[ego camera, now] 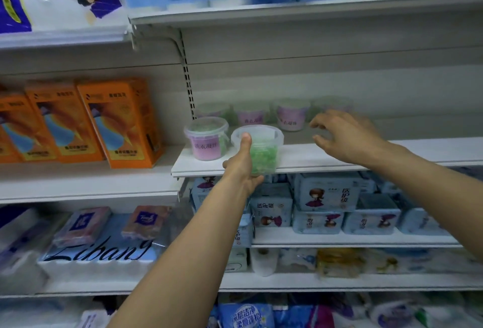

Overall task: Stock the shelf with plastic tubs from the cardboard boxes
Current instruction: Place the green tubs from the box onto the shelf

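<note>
Head view: the left grip (pixel 243 168) is clamped around a clear tub of green beads (pixel 264 152), thumb up its side, at the front edge of a white shelf (pixel 339 157). A pink-labelled tub (pixel 206 142) stands just beside it. The right grip (pixel 347 137) hovers above the shelf, fingers apart, holding nothing. More tubs (pixel 291 116) line the back.

soft, even indoor light is coming from above, slightly cool. the upper shelf (pixel 287 12) is throwing a dim band onto the back panel (pixel 326 71). glare is streaking the plastic wrap (pixel 52 11) top left. the back tubs (pixel 291 114) and right hand (pixel 347 135) are blurring; the green tub (pixel 262 151) in the left hand (pixel 241 171) is reading sharper. edges are bending and smearing.
</note>
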Demonstrator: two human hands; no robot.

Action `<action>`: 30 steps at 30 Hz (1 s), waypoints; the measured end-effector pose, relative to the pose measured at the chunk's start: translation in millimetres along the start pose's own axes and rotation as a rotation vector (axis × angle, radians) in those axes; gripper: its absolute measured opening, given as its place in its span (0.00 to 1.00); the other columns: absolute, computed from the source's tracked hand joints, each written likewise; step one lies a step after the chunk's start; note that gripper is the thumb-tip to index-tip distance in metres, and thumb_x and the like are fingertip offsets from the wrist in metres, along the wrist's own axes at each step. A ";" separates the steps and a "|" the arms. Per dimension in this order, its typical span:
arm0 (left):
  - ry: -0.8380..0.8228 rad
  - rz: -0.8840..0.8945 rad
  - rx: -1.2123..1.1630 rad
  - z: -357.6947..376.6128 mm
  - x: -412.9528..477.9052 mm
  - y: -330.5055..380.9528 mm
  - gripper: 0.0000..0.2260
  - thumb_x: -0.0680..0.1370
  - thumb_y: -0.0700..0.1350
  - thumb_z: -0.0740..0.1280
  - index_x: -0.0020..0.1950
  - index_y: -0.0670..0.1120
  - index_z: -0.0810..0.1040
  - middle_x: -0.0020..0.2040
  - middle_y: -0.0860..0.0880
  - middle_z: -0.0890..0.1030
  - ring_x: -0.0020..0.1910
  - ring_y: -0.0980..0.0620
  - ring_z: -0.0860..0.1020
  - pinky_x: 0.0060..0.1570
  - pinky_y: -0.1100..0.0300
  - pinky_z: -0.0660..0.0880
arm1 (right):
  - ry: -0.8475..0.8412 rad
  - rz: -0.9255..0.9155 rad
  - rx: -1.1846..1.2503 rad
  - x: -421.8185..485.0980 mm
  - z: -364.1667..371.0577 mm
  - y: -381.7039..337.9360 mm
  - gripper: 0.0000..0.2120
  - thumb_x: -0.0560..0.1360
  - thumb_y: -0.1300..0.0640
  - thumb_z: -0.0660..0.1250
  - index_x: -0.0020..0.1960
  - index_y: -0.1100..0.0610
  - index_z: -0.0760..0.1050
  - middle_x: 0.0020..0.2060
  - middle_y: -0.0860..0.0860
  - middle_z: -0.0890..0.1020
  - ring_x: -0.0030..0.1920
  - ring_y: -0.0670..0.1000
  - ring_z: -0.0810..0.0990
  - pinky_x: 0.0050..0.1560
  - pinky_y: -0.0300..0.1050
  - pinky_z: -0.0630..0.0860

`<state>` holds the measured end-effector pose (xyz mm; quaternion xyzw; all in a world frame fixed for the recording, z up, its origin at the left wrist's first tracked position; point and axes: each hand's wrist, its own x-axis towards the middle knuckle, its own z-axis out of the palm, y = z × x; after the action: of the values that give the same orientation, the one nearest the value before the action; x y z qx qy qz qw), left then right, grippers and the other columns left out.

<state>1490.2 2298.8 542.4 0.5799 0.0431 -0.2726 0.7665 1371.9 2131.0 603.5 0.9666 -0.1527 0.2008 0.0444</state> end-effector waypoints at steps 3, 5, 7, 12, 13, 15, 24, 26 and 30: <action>0.061 -0.014 0.106 9.2 0.5 0.5 0.50 0.61 0.76 0.65 0.76 0.51 0.58 0.74 0.44 0.64 0.69 0.40 0.68 0.60 0.38 0.71 | -0.002 -0.025 -0.012 2.3 2.0 -0.7 0.17 0.77 0.49 0.61 0.65 0.51 0.72 0.64 0.52 0.75 0.60 0.56 0.75 0.51 0.50 0.74; 0.119 0.006 0.186 10.7 15.7 -2.2 0.58 0.49 0.81 0.60 0.75 0.55 0.60 0.74 0.47 0.64 0.69 0.40 0.67 0.62 0.38 0.70 | 0.005 -0.042 -0.011 4.6 4.4 -3.0 0.17 0.77 0.49 0.61 0.64 0.52 0.72 0.62 0.52 0.75 0.59 0.56 0.75 0.52 0.51 0.75; 0.166 0.030 0.256 10.5 41.2 -6.1 0.60 0.45 0.83 0.57 0.73 0.55 0.63 0.72 0.48 0.67 0.65 0.40 0.71 0.60 0.41 0.72 | 0.000 -0.060 0.006 7.3 7.7 -7.7 0.17 0.77 0.49 0.61 0.64 0.52 0.72 0.62 0.53 0.75 0.59 0.56 0.75 0.52 0.51 0.75; 0.216 0.211 0.414 11.0 4.2 6.8 0.38 0.73 0.69 0.55 0.76 0.46 0.59 0.72 0.44 0.61 0.67 0.39 0.67 0.65 0.43 0.68 | -0.001 -0.133 0.025 14.7 12.5 -18.8 0.18 0.77 0.49 0.61 0.66 0.51 0.72 0.63 0.53 0.75 0.61 0.55 0.74 0.54 0.50 0.73; 0.257 0.337 0.473 5.6 3.7 8.5 0.32 0.78 0.63 0.55 0.75 0.44 0.59 0.72 0.44 0.60 0.68 0.40 0.66 0.67 0.45 0.66 | -0.008 -0.155 0.040 15.9 13.0 -19.0 0.18 0.78 0.50 0.61 0.67 0.51 0.70 0.64 0.52 0.74 0.63 0.54 0.73 0.56 0.50 0.72; 0.372 0.666 0.732 -13.8 4.1 17.2 0.23 0.80 0.55 0.59 0.71 0.45 0.64 0.69 0.45 0.62 0.68 0.44 0.65 0.67 0.49 0.65 | -0.036 -0.220 0.070 18.6 14.4 -17.7 0.21 0.78 0.52 0.62 0.70 0.49 0.67 0.67 0.49 0.71 0.66 0.51 0.69 0.60 0.51 0.70; 0.320 0.868 1.579 -85.5 40.9 66.2 0.21 0.78 0.48 0.63 0.71 0.49 0.68 0.70 0.47 0.70 0.69 0.46 0.67 0.66 0.48 0.67 | -0.079 -0.322 0.072 40.8 27.8 -22.8 0.18 0.77 0.53 0.65 0.67 0.50 0.71 0.64 0.47 0.76 0.64 0.50 0.72 0.57 0.52 0.74; 0.314 0.875 1.573 -86.3 39.4 68.3 0.21 0.78 0.47 0.63 0.72 0.49 0.68 0.71 0.48 0.69 0.69 0.46 0.66 0.64 0.49 0.68 | -0.020 -0.366 0.005 44.2 28.3 -31.3 0.18 0.77 0.49 0.65 0.64 0.52 0.73 0.59 0.49 0.77 0.60 0.51 0.72 0.49 0.47 0.73; 0.290 0.860 1.570 -88.4 39.3 68.9 0.23 0.77 0.47 0.64 0.72 0.50 0.67 0.72 0.49 0.67 0.71 0.47 0.63 0.63 0.48 0.69 | 0.053 -0.375 -0.012 55.0 31.2 -62.3 0.16 0.76 0.44 0.65 0.53 0.56 0.79 0.48 0.52 0.78 0.52 0.53 0.74 0.44 0.44 0.66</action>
<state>1577.8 2377.4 558.5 0.9304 -0.2794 0.1620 0.1733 1451.1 2170.3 595.5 0.9723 0.0302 0.2134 0.0906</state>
